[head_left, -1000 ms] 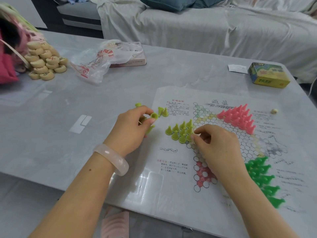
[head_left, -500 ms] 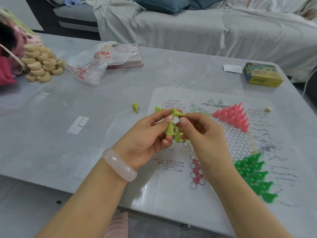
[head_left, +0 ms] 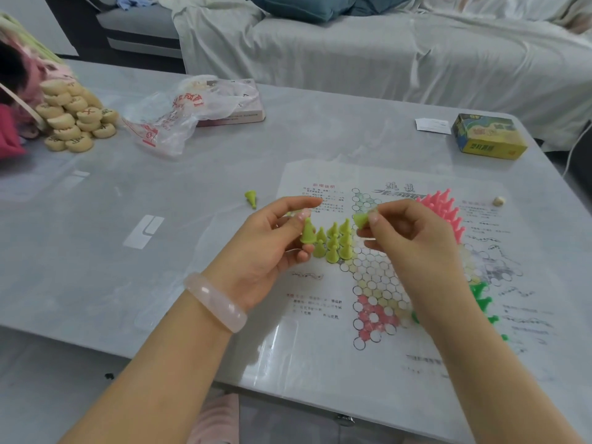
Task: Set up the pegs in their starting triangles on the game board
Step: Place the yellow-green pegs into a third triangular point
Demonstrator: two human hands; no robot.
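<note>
Game board [head_left: 378, 283]: printed paper sheet flat on the grey table [head_left: 192, 193], right of centre, hex-star grid in its middle. Yellow-green pegs [head_left: 334, 240] stand upright, clustered on the grid's left triangle, between the two hands. Pink pegs [head_left: 443, 208] stand in the far-right triangle, partly behind the right hand. Green pegs [head_left: 483, 302] at the near-right triangle, mostly hidden by the right forearm.

Left hand [head_left: 272, 245] raised just left of the yellow-green cluster, palm turned inward, fingers curled; one yellow-green peg [head_left: 308, 231] stands upright in it, tip under the index fingertip, base by the lower fingers. Whether more pegs sit in the palm, cannot tell. Pale pink bangle [head_left: 216, 301] on the left wrist.

Right hand [head_left: 410, 238] raised over the grid, just right of the cluster, fingers curled; thumb and index pinch a second yellow-green peg [head_left: 362, 219], tilted sideways, held above the cluster's far-right corner, not touching the board.

One loose yellow-green peg [head_left: 250, 198] lies on its side on the table, left of the board's far-left corner, apart from both hands.

Further out: small die [head_left: 498, 200] at the board's right edge; yellow-green card box [head_left: 488, 137] and white paper slip [head_left: 432, 125] far right; crumpled plastic bag [head_left: 173, 116] over a pink flat box [head_left: 243, 105] far centre-left; pile of round wooden discs [head_left: 75, 118] far left; sofa under a white cover [head_left: 368, 56] beyond the table.
</note>
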